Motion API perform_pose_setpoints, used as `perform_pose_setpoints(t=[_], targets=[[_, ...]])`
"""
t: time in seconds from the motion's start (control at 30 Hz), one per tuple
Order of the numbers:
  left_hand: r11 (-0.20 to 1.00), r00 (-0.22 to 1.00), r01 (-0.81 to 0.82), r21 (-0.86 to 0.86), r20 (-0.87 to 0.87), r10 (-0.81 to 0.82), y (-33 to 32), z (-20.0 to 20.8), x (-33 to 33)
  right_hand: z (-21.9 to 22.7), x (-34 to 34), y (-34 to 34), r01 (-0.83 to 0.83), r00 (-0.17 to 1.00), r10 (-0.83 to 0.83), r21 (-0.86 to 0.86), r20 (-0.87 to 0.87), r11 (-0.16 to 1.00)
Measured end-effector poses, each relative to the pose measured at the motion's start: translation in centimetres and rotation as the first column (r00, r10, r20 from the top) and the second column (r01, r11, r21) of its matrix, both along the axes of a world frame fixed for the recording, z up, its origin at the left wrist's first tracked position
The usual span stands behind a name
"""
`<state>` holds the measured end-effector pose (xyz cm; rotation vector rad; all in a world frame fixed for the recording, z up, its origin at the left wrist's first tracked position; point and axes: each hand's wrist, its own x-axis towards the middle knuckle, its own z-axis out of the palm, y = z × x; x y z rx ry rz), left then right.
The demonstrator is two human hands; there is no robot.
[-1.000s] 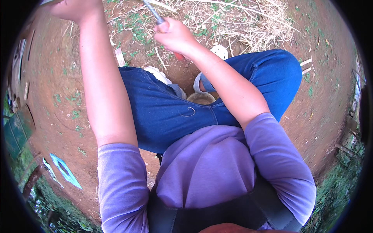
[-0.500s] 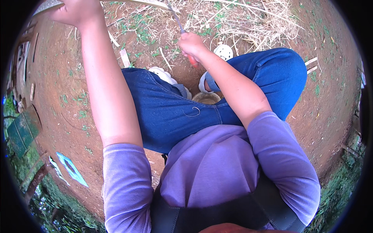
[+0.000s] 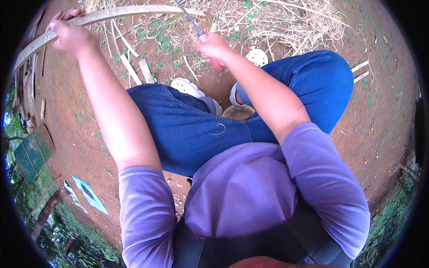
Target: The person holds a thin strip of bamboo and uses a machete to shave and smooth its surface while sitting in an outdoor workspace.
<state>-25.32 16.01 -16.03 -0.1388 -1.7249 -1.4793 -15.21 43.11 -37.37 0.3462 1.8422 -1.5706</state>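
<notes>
My left hand is closed round a long, pale bamboo strip at the upper left. The strip curves from the left rim to a tip beyond my right hand. Gripped in my right hand is a knife with a narrow grey blade and a red handle. The blade points up and to the left and crosses the strip near its right end. Whether the edge touches the strip, I cannot tell. The blade's tip runs to the top of the picture.
Pale shavings lie heaped on the brown soil ahead. Loose slats rest by my left knee, others right of my right knee. My pale clogs stand before a low round seat. A blue-framed piece lies at left.
My left hand has moved down and left, bringing more of the bamboo strip into view. My right hand, with the knife, has shifted slightly left and up.
</notes>
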Motion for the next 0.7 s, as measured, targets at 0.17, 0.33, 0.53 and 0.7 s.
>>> perform_pose_setpoints(t=[0.17,0.33,0.53,0.7], targets=[[0.989,0.993,-0.114,-0.092,-0.054,0.109,1.8,0.4,0.3,9.3,0.8,-3.0,-0.158,0.939,0.15,-0.001,-0.308,0.987],[0.981,0.976,-0.17,-0.094,-0.152,0.154,4.9,0.7,0.7,6.7,1.9,-3.4,-0.099,0.79,0.109,0.05,-0.603,0.994],[0.96,0.961,-0.275,-0.053,-0.002,0.275,1.6,0.4,2.0,5.2,2.8,-3.7,-0.128,0.872,0.175,0.133,-0.457,0.983],[0.949,0.959,-0.276,-0.15,0.028,0.283,1.7,0.3,2.5,4.7,3.3,-4.1,-0.145,0.888,0.178,0.109,-0.423,0.983]])
